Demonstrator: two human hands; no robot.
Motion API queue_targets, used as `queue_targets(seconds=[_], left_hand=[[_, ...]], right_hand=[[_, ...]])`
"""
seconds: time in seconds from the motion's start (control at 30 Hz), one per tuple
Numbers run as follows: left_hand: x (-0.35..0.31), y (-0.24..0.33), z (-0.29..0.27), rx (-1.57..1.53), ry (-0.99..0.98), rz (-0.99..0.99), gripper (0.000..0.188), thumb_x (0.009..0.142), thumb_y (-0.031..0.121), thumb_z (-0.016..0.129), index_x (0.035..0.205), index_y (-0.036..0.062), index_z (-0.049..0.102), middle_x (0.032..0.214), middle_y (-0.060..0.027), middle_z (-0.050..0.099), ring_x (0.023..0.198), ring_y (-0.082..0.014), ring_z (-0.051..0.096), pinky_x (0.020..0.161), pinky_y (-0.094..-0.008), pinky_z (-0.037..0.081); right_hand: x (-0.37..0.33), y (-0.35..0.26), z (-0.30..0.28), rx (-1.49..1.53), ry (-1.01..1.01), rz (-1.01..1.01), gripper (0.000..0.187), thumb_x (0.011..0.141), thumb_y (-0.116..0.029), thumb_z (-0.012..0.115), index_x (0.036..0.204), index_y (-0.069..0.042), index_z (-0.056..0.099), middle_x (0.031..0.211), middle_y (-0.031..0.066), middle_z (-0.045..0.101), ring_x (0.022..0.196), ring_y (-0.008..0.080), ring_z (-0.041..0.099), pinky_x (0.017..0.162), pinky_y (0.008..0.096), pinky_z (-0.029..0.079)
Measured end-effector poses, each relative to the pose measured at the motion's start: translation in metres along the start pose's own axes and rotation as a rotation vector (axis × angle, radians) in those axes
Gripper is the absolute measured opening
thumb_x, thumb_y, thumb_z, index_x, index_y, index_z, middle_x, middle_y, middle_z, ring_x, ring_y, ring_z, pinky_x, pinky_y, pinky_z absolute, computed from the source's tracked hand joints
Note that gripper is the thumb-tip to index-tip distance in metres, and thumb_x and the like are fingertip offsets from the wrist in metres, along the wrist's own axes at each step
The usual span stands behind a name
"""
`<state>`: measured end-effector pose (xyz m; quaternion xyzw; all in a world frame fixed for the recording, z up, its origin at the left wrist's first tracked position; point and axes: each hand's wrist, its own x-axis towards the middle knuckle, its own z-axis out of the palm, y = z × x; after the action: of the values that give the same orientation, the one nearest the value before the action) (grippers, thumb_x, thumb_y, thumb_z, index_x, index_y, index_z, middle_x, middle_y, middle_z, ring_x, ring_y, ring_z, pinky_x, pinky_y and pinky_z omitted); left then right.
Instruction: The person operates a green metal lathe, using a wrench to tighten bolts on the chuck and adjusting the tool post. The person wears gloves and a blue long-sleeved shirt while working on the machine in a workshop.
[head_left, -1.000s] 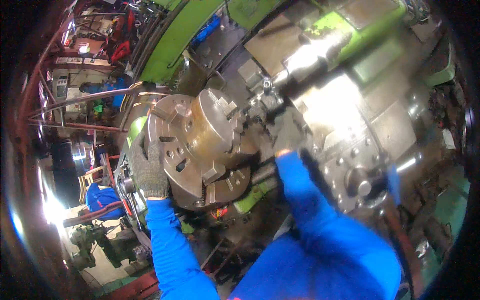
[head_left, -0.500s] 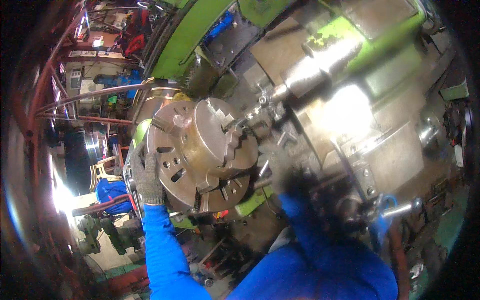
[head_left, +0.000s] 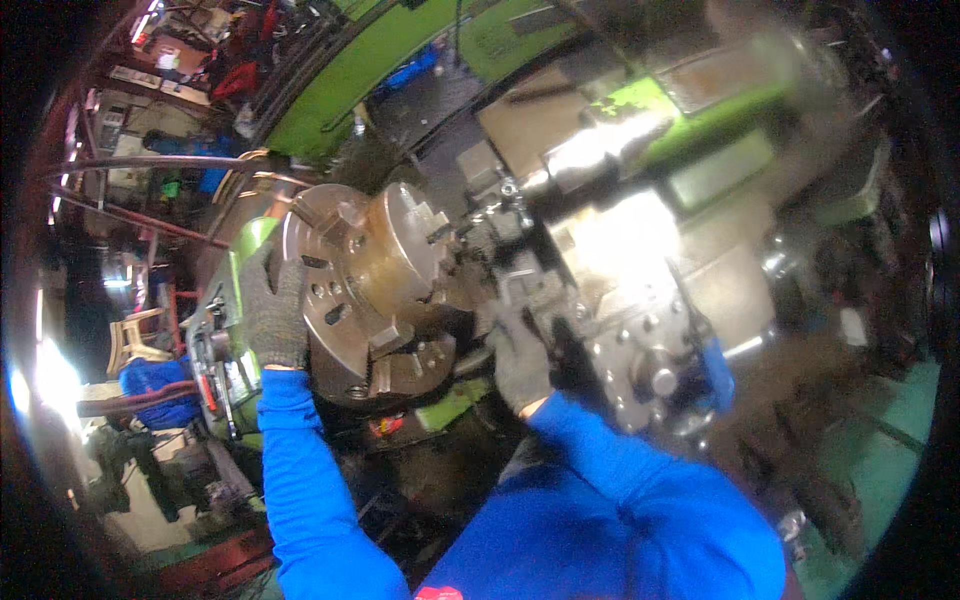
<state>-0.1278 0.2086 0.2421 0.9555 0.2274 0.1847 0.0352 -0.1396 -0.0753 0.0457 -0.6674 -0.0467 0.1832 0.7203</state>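
Note:
A large round lathe chuck (head_left: 330,290) with slots and stepped jaws stands at left centre. A thick round metal workpiece (head_left: 405,245) is clamped in its jaws. My left hand (head_left: 276,315), in a grey knit glove, lies against the chuck's left rim, fingers stretched upward beside the green headstock (head_left: 240,290). My right hand (head_left: 522,355), in a similar glove, is right of the chuck, just below the tool post (head_left: 525,280). Its fingers reach toward the tool post and look apart, with slight blur; whether they touch it, I cannot tell.
A bright tailstock barrel (head_left: 600,150) points at the workpiece from the upper right. The carriage apron (head_left: 655,375) with round fittings lies right of my right hand. Metal bars (head_left: 160,163) cross at the upper left. A blue cloth (head_left: 165,390) sits at far left.
The view has shifted, so the chuck appears farther left. My right hand, dark and blurred before, shows clearly below the tool post. My left hand stays by the chuck rim.

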Motion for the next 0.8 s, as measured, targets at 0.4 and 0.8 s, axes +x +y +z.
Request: queue_targets(seconds=[0.4,0.8], left_hand=[[-0.002,0.023,-0.006,-0.079,0.017,-0.174,0.068,0.090,0.048,0.072,0.140,0.0044,0.058,0.142,-0.0204,0.059,0.131,-0.0391,0.055,0.112,-0.0477,0.043],[-0.022,0.003,0.001,0.014,0.143,-0.111,0.069,0.089,0.041,0.077,0.140,-0.0004,0.056,0.142,-0.0228,0.057,0.134,-0.0383,0.053,0.114,-0.0463,0.042]], right_hand=[[-0.079,-0.210,-0.139,-0.574,-0.195,-0.507,0.044,0.085,-0.024,0.072,0.123,-0.001,0.071,0.111,0.0188,0.073,0.100,0.0323,0.070,0.088,0.0381,0.056],[0.177,-0.262,-0.317,-1.008,0.210,-0.659,0.040,0.096,-0.015,0.061,0.132,-0.002,0.068,0.122,0.0115,0.073,0.113,0.0213,0.067,0.103,0.0347,0.049]])
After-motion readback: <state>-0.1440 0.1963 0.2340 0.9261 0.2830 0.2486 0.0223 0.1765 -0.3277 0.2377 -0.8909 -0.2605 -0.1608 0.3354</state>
